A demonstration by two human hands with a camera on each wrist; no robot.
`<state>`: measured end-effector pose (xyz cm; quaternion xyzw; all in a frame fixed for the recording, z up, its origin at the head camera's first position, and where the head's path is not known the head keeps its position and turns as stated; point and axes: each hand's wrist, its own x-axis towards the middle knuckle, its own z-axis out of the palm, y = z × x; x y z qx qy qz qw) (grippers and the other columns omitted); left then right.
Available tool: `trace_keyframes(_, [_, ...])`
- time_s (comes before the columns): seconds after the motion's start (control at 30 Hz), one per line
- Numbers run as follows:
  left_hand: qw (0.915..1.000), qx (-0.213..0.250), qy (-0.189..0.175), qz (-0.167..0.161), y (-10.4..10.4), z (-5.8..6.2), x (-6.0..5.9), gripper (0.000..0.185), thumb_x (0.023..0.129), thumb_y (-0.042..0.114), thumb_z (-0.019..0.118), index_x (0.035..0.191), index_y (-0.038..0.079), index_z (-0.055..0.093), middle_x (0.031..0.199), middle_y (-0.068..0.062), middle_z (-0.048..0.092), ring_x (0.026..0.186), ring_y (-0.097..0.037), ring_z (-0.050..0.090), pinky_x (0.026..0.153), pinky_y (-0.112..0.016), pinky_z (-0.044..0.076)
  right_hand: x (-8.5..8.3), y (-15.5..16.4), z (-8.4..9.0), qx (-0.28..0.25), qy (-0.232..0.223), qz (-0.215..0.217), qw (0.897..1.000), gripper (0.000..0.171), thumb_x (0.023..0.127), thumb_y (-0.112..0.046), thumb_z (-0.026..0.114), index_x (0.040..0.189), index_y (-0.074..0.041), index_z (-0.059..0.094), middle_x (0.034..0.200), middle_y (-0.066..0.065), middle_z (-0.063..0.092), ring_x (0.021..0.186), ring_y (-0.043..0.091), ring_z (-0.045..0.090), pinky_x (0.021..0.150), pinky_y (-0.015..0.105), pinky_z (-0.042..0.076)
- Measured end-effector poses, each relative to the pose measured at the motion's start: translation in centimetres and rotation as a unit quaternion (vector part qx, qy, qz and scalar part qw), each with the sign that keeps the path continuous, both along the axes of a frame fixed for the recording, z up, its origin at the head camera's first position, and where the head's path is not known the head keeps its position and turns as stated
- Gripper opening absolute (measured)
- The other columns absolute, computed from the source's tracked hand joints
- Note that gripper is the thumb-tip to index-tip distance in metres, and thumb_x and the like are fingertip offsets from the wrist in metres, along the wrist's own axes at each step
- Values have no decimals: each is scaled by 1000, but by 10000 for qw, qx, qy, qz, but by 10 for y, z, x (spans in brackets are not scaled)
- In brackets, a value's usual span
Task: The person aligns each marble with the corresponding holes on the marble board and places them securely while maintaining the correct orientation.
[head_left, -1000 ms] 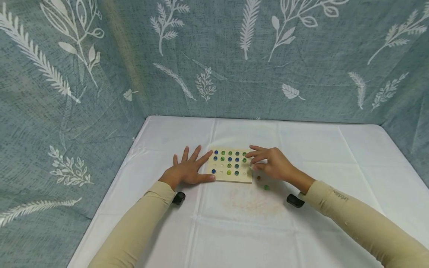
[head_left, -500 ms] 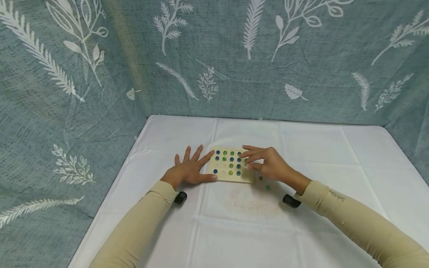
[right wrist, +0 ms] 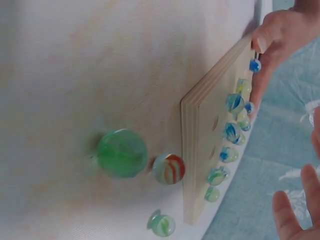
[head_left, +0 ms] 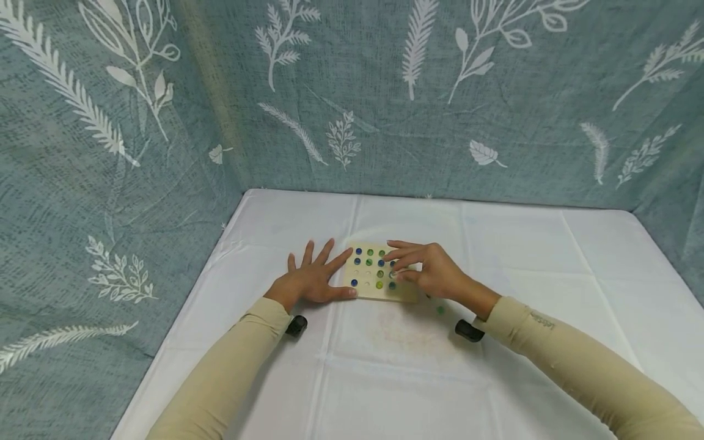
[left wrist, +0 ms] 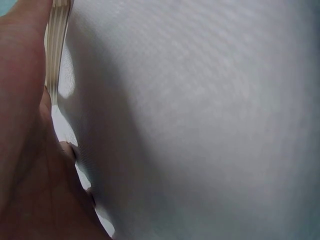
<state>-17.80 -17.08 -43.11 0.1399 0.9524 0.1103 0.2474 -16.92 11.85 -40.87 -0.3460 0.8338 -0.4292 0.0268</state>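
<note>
A pale wooden board [head_left: 405,296] with rows of round hollows lies on the white-covered table, many hollows holding blue, green and yellowish marbles [head_left: 354,283]. My left hand [head_left: 308,282] lies flat at the board's left side, fingers spread, thumb at the front corner and index finger along the back corner. Above the board's right half hovers my right hand [head_left: 437,272], thumb and fingertips brought together on a small pale marble [head_left: 393,274], largely hidden by the fingers; the other fingers extend leftward. In the right wrist view, its fingers [right wrist: 285,215] show at the right edge.
Beside the board's right edge lie a green marble [right wrist: 122,153], an orange-striped marble [right wrist: 170,169] and a clear marble with a green swirl [right wrist: 163,225]. A patterned blue-green cloth [head_left: 385,140] hangs behind the table. Faint reddish stains mark the tablecloth [head_left: 407,379].
My right hand has moved left from the board's right edge to over its right columns, fingertips still together. My left hand holds its place at the left edge.
</note>
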Motion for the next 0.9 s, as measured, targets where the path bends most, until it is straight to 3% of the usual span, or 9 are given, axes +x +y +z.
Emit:
trace_keyframes(0.2, [10000, 23, -21, 38, -1, -4, 0, 105, 85, 89, 50, 167, 43, 5, 178, -4, -14, 161, -45, -20, 121, -79, -9, -2, -8, -2, 176, 19, -7, 9998, 9, 86, 1, 81, 95, -1, 83, 127, 11, 77, 144, 34, 55, 104, 48, 56])
trace_keyframes(0.43, [10000, -86, -17, 3, 1, -1, 1, 98, 92, 80, 53, 168, 42, 4, 177, -4, -16, 160, -45, -21, 121, -78, -7, -4, -15, -3, 313, -3, 19, 9995, 11, 87, 0, 81, 97, -1, 83, 127, 11, 76, 144, 33, 55, 104, 47, 56])
trace_keyframes(0.9, [10000, -31, -3, -1, 1, 4, 3, 96, 93, 78, 54, 168, 42, 5, 177, -5, -15, 160, -46, -21, 121, -79, -6, -12, -27, -3, 754, 77, -18, 9971, 10, 90, -4, 79, 100, -5, 83, 134, 7, 73, 148, 30, 51, 107, 49, 55])
